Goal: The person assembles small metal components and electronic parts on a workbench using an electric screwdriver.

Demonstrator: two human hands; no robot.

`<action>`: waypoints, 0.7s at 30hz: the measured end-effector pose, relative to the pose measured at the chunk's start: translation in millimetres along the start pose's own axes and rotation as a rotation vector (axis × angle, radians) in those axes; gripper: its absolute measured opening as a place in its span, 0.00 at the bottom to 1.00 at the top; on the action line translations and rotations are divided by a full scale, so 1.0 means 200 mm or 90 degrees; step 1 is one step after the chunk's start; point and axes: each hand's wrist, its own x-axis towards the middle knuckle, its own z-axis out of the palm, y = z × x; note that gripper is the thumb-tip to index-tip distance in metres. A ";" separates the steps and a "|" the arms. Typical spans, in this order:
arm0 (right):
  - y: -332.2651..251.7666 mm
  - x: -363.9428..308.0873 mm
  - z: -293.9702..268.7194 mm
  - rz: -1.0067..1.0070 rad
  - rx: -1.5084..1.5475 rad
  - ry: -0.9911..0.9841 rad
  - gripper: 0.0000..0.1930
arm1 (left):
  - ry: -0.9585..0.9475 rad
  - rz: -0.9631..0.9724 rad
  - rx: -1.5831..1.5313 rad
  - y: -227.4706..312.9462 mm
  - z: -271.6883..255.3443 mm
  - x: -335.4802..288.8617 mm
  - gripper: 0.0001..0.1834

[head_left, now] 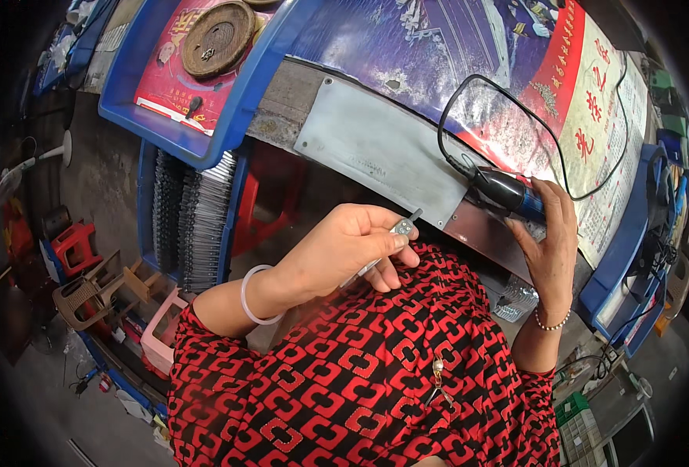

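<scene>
My left hand (360, 245) is closed in front of my body, just off the near table edge. Between its thumb and fingers it pinches a slim grey metal part (403, 227) with a dark tip and small round marks on its flat head. A black corded handheld device (500, 191) with a rounded body lies on the near right part of the table. My right hand (548, 241) curves its thumb and fingers round the right end of that device. What the device's far underside looks like is hidden.
A blue tray (239, 109) at the left bears a round woven dish (218, 39). Below it a blue crate (147, 210) holds rows of slim metal parts (204, 218). A pale metal plate (376, 144) lies along the table edge; a black cable (508, 89) loops over the printed sheet.
</scene>
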 end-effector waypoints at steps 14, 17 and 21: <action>-0.10 -0.19 0.03 0.166 0.915 -0.233 0.09 | -0.170 -0.168 0.201 0.13 0.37 0.12 0.12; -0.06 -0.24 0.01 0.226 1.003 -0.221 0.06 | -0.183 -0.220 0.218 0.15 0.44 0.17 0.12; -0.02 -0.31 -0.01 0.249 1.073 -0.168 0.05 | -0.184 -0.250 0.246 0.15 0.52 0.22 0.11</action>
